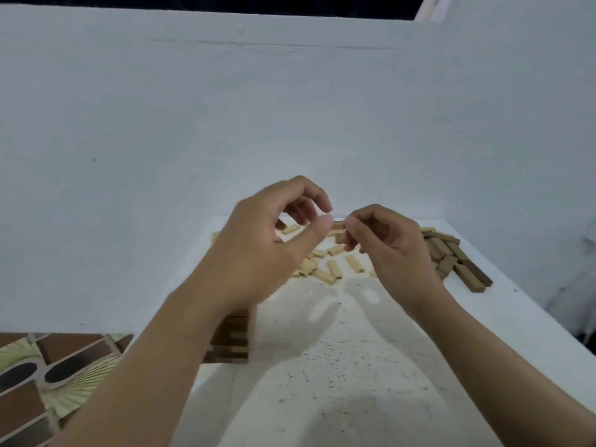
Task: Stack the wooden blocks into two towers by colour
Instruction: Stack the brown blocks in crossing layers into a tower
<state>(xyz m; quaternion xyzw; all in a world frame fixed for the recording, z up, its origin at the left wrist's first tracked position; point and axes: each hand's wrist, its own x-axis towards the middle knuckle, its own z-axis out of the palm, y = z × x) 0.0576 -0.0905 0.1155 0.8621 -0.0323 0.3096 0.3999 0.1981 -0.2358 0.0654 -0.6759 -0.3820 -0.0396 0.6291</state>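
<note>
Both hands are hovering raised over the white speckled tabletop (338,375), forearms coming in from the bottom edge and angling toward each other. The right hand (392,245) is showing its back to the camera, wrist bent, thumb and curled fingers (350,246) pinching a small wooden block (338,233) that is sticking out to the left; its colour is blurred and looks mid-brown. The left hand (274,243) is sitting slightly higher, fingers curled over, thumb tip close under the index tip and holding nothing. It is just beside the held block; cannot tell if it is touching. Light blocks (332,269) are lying scattered flat on the tabletop below and behind the hands. Dark blocks (451,253) are lying in a loose pile at the right. A dark tower (233,338) is standing near the tabletop's left edge, partly hidden under the left wrist. Patterned floor (48,375) is showing bottom left.
</note>
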